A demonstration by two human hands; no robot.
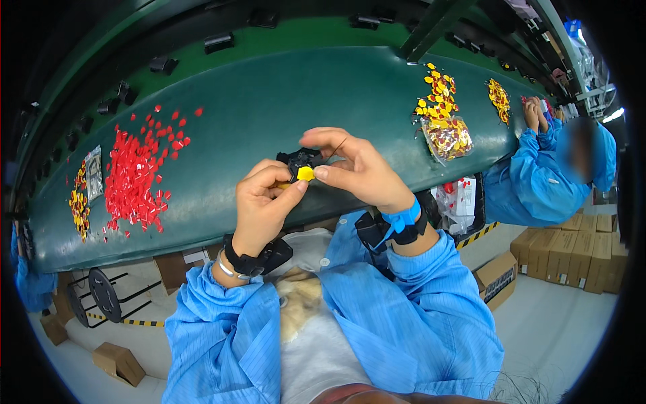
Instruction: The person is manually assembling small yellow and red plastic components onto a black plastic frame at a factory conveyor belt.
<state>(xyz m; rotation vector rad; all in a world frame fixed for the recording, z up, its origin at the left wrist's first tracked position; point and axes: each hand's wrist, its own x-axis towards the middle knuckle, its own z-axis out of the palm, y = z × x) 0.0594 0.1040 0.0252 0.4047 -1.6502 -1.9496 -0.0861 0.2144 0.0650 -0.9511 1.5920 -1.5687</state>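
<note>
Grip: your left hand point(264, 196) and right hand point(360, 170) both grasp a small, irregular, black plastic-looking piece with a yellow face point(301, 160), by the long, smooth green table point(303, 87) — likely light, stiff, slick — best pinched at its rim.

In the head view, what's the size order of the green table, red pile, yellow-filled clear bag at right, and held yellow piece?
Largest to smallest:
1. green table
2. red pile
3. yellow-filled clear bag
4. held yellow piece
</note>
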